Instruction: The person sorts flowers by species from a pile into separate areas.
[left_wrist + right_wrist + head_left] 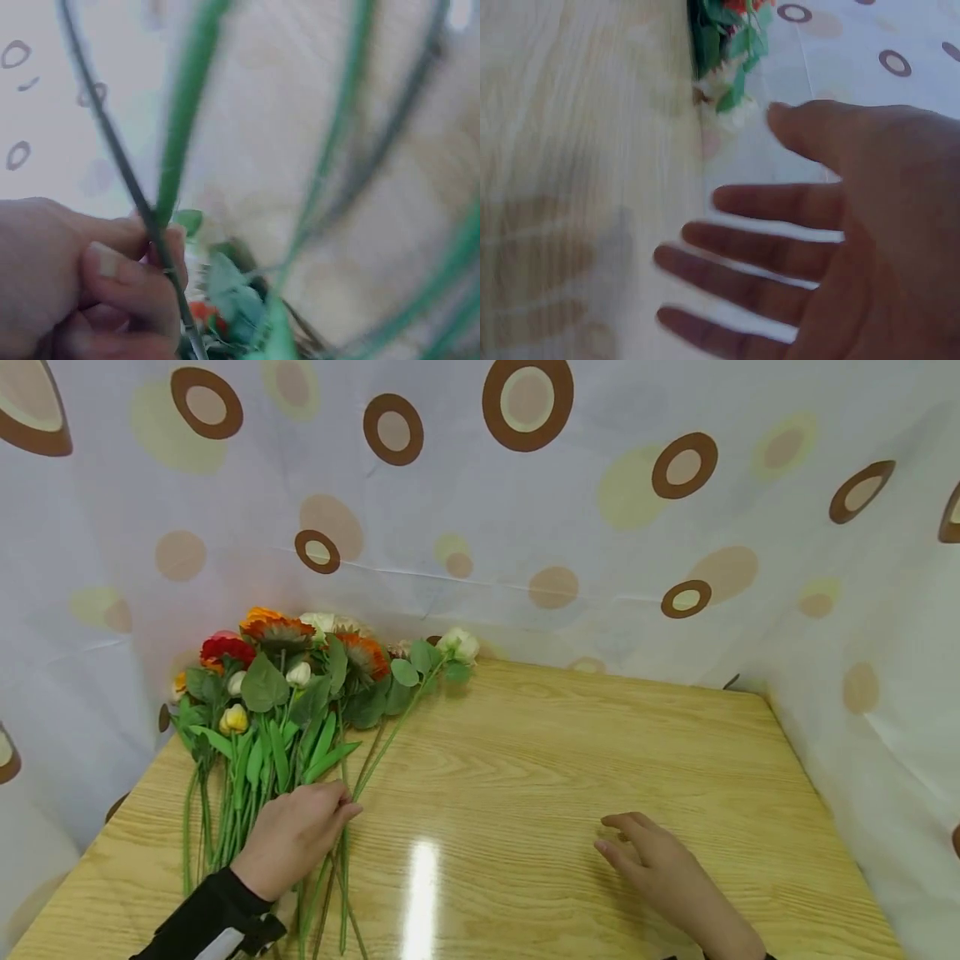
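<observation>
My left hand (298, 835) pinches a green stem (184, 120) between thumb and fingers, plain in the left wrist view. In the head view that stem runs up and right to a white flower (459, 646) with round leaves. Beneath and beside this hand lies a pile of long-stemmed flowers: a red flower (227, 650), an orange flower (363, 656), a yellow tulip (233, 719) and small white buds. A thin dark stem (112, 142) crosses in front of the left fingers. Over the table's right half, my right hand (660, 868) holds nothing, its fingers spread apart in the right wrist view.
The wooden table (585, 760) carries the flower pile on its left side. A white curtain (465, 485) with brown and beige circles stands behind the table and along its sides. Loose stem ends (343, 910) reach toward the near edge.
</observation>
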`<action>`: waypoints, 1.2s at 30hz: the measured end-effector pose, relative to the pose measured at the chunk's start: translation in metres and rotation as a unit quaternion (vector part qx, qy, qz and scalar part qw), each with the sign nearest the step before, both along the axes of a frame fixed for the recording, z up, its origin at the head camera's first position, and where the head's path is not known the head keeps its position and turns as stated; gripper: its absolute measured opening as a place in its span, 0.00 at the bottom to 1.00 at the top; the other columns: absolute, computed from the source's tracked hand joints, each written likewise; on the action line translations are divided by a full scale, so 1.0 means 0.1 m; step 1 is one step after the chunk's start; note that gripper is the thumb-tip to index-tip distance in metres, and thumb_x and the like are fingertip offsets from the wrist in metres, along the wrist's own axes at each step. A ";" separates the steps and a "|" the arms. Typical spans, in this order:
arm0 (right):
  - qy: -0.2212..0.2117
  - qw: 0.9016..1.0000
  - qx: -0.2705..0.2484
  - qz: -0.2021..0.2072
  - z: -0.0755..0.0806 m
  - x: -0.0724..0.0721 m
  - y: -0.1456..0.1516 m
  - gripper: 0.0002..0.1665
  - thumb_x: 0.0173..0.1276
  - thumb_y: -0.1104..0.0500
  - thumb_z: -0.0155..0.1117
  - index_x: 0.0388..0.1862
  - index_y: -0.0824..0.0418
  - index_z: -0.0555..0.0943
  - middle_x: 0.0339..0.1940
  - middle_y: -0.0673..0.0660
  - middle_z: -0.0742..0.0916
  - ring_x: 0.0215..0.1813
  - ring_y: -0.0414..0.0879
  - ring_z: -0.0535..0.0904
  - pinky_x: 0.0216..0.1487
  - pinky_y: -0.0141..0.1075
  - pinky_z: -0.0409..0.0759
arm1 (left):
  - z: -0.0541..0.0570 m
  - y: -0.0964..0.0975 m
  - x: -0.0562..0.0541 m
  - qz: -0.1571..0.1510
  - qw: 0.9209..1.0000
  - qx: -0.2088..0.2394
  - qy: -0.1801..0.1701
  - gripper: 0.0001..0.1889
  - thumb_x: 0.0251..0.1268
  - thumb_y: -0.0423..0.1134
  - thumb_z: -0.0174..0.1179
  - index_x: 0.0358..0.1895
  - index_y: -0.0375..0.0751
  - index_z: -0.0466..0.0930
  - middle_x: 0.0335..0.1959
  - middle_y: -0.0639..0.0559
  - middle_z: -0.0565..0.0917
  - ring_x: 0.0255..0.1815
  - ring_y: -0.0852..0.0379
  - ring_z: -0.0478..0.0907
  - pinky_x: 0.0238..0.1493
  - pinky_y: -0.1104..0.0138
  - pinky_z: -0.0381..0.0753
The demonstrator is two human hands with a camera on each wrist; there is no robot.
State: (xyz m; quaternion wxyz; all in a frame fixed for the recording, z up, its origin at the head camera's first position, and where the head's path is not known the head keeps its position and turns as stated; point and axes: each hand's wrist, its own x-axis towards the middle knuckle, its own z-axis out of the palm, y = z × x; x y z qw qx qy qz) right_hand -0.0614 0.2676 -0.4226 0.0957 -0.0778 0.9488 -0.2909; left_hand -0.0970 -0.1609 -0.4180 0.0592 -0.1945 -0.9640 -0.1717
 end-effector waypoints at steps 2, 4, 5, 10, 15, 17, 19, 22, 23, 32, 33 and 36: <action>0.027 0.999 -0.031 0.006 -0.02 0.00 -0.10 0.24 0.70 0.43 0.51 0.52 0.59 0.77 0.49 0.52 0.81 0.44 0.44 0.78 0.40 0.41 0.78 | 0.04 0.07 -0.01 0.003 1.000 0.016 0.002 0.05 0.62 0.42 0.61 0.30 0.53 0.75 0.17 0.65 0.65 0.13 0.68 0.58 0.17 0.71 0.55; 0.048 0.996 -0.067 0.022 -0.05 0.01 -0.20 0.20 0.71 0.46 0.52 0.49 0.59 0.79 0.43 0.49 0.83 0.40 0.41 0.79 0.37 0.35 0.78 | 0.07 0.13 -0.02 0.000 0.999 0.032 -0.006 0.04 0.63 0.42 0.60 0.31 0.52 0.76 0.17 0.64 0.66 0.13 0.68 0.58 0.17 0.71 0.56; 0.053 0.994 -0.086 0.031 -0.06 0.01 -0.25 0.18 0.72 0.47 0.52 0.47 0.59 0.79 0.41 0.48 0.84 0.38 0.40 0.79 0.36 0.33 0.77 | 0.08 0.16 -0.02 -0.001 0.999 0.041 -0.021 0.04 0.63 0.42 0.60 0.31 0.52 0.76 0.16 0.64 0.66 0.13 0.67 0.58 0.17 0.71 0.56; 0.041 0.986 -0.142 0.081 -0.10 0.03 -0.47 0.19 0.72 0.47 0.49 0.46 0.58 0.80 0.36 0.47 0.85 0.35 0.41 0.80 0.33 0.32 0.77 | 0.13 0.22 0.01 -0.011 0.995 0.031 -0.093 0.07 0.64 0.41 0.58 0.28 0.50 0.74 0.13 0.59 0.64 0.12 0.64 0.56 0.19 0.70 0.52; 0.019 0.982 -0.148 0.115 -0.19 0.06 -0.53 0.20 0.73 0.48 0.49 0.45 0.61 0.80 0.33 0.46 0.84 0.31 0.39 0.79 0.33 0.32 0.77 | 0.02 0.21 0.01 -0.007 0.981 -0.016 -0.191 0.05 0.61 0.35 0.61 0.29 0.43 0.75 0.15 0.53 0.65 0.14 0.58 0.59 0.21 0.65 0.53; 0.007 0.981 -0.152 0.120 -0.22 0.08 -0.52 0.20 0.73 0.49 0.49 0.45 0.62 0.80 0.31 0.46 0.83 0.29 0.38 0.78 0.33 0.32 0.77 | -0.03 0.20 -0.01 -0.028 0.975 -0.002 -0.221 0.04 0.61 0.33 0.60 0.31 0.41 0.75 0.15 0.53 0.67 0.14 0.58 0.61 0.20 0.65 0.55; -0.001 0.980 -0.158 0.119 -0.23 0.09 -0.52 0.19 0.73 0.49 0.49 0.45 0.61 0.80 0.30 0.46 0.83 0.28 0.38 0.77 0.32 0.32 0.77 | -0.06 0.21 -0.05 -0.064 0.968 0.031 -0.242 0.02 0.63 0.33 0.58 0.33 0.40 0.75 0.16 0.53 0.69 0.13 0.57 0.64 0.18 0.66 0.58; 0.002 0.978 -0.171 0.118 -0.24 0.10 -0.53 0.18 0.73 0.50 0.50 0.45 0.61 0.80 0.28 0.46 0.82 0.27 0.38 0.76 0.31 0.32 0.77 | -0.06 0.23 -0.11 -0.108 0.935 0.126 -0.314 0.04 0.68 0.37 0.54 0.37 0.39 0.73 0.19 0.53 0.76 0.11 0.58 0.65 0.15 0.67 0.62; 0.007 0.977 -0.176 0.119 -0.24 0.10 -0.54 0.17 0.73 0.50 0.50 0.45 0.60 0.80 0.29 0.46 0.82 0.27 0.38 0.76 0.31 0.32 0.77 | -0.06 0.24 -0.12 -0.119 0.920 0.157 -0.338 0.06 0.69 0.38 0.53 0.39 0.38 0.73 0.20 0.53 0.78 0.10 0.59 0.65 0.14 0.68 0.62; 0.034 0.961 -0.236 0.141 -0.20 0.09 -0.78 0.14 0.74 0.55 0.49 0.43 0.61 0.80 0.29 0.51 0.83 0.24 0.43 0.77 0.25 0.32 0.76 | 0.12 0.63 -0.04 -0.170 0.840 0.287 -0.428 0.12 0.64 0.44 0.58 0.40 0.39 0.71 0.23 0.47 0.83 0.06 0.60 0.59 0.12 0.68 0.61; 0.029 0.957 -0.248 0.146 -0.19 0.08 -0.83 0.14 0.74 0.55 0.48 0.43 0.61 0.80 0.30 0.52 0.83 0.23 0.43 0.77 0.24 0.33 0.76 | 0.14 0.70 0.00 -0.179 0.839 0.290 -0.425 0.11 0.64 0.43 0.59 0.39 0.40 0.72 0.23 0.48 0.83 0.06 0.60 0.60 0.11 0.68 0.62; 0.005 0.941 -0.294 0.165 -0.16 0.06 -0.96 0.14 0.76 0.58 0.45 0.45 0.61 0.79 0.28 0.55 0.83 0.21 0.43 0.76 0.22 0.35 0.76 | 0.16 0.91 0.10 -0.216 0.841 0.290 -0.403 0.09 0.62 0.43 0.60 0.36 0.42 0.72 0.21 0.54 0.83 0.05 0.60 0.63 0.11 0.69 0.64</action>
